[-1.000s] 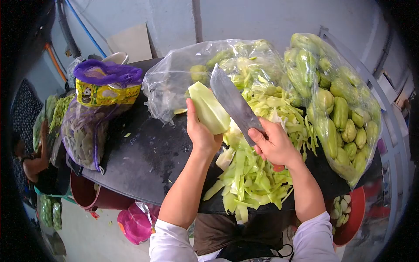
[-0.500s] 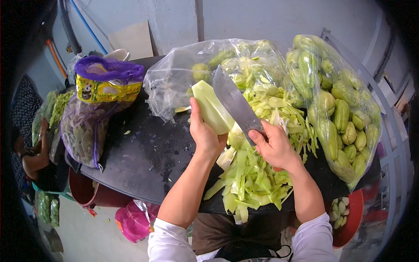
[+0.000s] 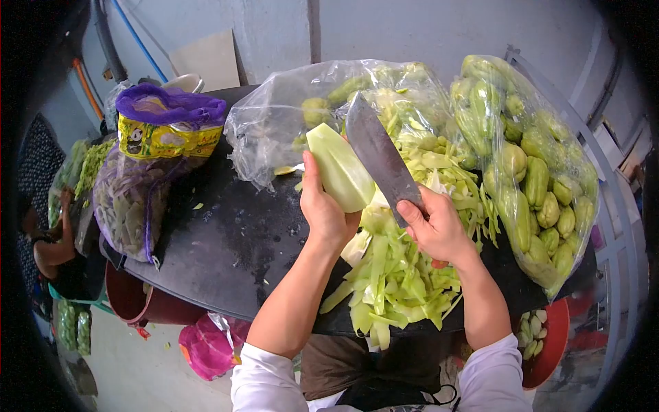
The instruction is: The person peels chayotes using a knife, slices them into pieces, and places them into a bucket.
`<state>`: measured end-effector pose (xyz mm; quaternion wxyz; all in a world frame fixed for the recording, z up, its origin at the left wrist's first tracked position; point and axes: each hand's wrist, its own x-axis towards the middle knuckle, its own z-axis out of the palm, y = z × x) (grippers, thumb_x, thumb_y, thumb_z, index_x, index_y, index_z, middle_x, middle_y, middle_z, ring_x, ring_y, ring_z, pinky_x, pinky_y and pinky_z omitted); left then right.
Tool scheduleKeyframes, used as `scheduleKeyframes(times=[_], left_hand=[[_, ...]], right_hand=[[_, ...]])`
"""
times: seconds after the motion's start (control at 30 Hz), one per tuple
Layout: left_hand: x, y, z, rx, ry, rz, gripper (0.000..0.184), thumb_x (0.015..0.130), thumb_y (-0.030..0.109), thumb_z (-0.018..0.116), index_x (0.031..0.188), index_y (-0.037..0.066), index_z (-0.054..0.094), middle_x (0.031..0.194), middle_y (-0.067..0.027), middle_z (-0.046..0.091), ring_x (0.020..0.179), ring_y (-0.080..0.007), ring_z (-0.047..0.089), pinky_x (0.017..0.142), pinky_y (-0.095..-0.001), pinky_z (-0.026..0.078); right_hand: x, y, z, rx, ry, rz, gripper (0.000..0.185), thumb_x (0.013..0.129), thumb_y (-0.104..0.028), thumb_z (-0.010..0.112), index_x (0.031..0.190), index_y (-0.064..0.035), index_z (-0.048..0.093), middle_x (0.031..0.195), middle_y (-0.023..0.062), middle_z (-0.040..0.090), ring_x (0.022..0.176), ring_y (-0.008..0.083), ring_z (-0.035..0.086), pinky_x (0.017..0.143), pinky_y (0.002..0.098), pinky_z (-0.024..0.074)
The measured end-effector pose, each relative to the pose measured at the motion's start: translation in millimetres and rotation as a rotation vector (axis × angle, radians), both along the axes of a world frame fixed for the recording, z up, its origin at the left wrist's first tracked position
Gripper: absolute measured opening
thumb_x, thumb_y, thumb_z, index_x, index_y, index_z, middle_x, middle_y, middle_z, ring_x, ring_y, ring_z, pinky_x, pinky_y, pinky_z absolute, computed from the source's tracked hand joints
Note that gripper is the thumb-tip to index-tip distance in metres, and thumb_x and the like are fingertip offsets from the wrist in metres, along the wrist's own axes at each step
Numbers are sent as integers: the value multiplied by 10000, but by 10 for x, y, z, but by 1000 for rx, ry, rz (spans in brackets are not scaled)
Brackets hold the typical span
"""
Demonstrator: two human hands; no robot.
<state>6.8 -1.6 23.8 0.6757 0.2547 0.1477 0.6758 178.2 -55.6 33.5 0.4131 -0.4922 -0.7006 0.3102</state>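
My left hand (image 3: pixel 327 213) is wrapped round the lower end of a peeled, pale green chayote (image 3: pixel 340 168), held tilted over the table. In my right hand (image 3: pixel 436 225) is the grip end of a broad, dark-bladed knife (image 3: pixel 381 147), its blade pointing up and away from me. The blade lies close beside the chayote's right side; whether they touch I cannot tell. Beneath both hands a heap of green peelings (image 3: pixel 395 275) covers the table's near edge and spreads back to the right. The knife's handle is mostly hidden by my fingers.
A clear bag of unpeeled chayotes (image 3: pixel 549 199) stands on the right of the black table (image 3: pixel 220 237). Another clear plastic bag (image 3: pixel 264 130) lies at the back. A purple mesh sack (image 3: pixel 130 206) is at left. Below are red tubs (image 3: pixel 154 302). Another person (image 3: pixel 55 254) works far left.
The knife and my right hand have shifted slightly right, the blade now a little more upright. The chayote in my left hand has also moved slightly right. Both grips stay the same.
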Motion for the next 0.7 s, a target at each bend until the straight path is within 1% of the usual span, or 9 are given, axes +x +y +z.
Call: scheduleKeyframes(times=[0.23,0.3,0.33,0.4,0.5,0.63,0.7], left_hand=[[-3,4,-53,-26,-5,15,575,962,588,448,1249,102,557,1113,-54,630,991,-202,631,839,-368,529],[0,-6,-57,13,0,11,573,963,587,449,1250,101,541,1131,-68,623,1015,-225,629,877,-391,522],[4,-19,-50,12,0,10,573,963,587,449,1250,101,541,1131,-68,623,1015,-225,629,877,-391,522],[21,-51,-31,30,-56,-39,527,1006,519,419,1254,62,507,1143,-100,614,1042,-230,623,909,-400,506],[71,-58,-85,36,-69,-55,529,1009,516,411,1245,52,505,1146,-107,612,1054,-233,618,919,-399,502],[75,-71,-38,5,-78,-23,549,1014,514,392,1250,33,514,1145,-110,609,1040,-223,615,908,-385,500],[45,-56,-28,80,-4,24,567,1018,511,379,1261,20,525,1134,-104,610,1012,-214,615,884,-371,499]], right_hand=[[4,7,-38,1,4,37,283,983,-260,577,992,22,598,630,101,581,545,155,504,534,342,429],[-2,-8,-7,-35,-8,32,288,983,-263,578,1007,22,601,636,105,586,548,162,502,535,343,428],[-6,-4,-18,-36,-8,31,288,983,-263,578,1007,22,601,636,105,586,548,162,502,535,343,428],[-22,7,-51,-51,17,58,300,982,-275,581,1018,22,602,638,112,589,549,172,504,538,343,430],[-92,-4,-65,25,29,77,305,981,-278,583,1027,23,602,634,102,584,553,168,502,544,343,433],[-50,-36,-8,-37,31,17,306,981,-276,585,1031,25,601,638,91,581,563,159,502,554,340,438],[20,-24,19,-39,10,-20,303,982,-271,585,1033,28,599,638,81,578,567,152,504,556,336,438]])
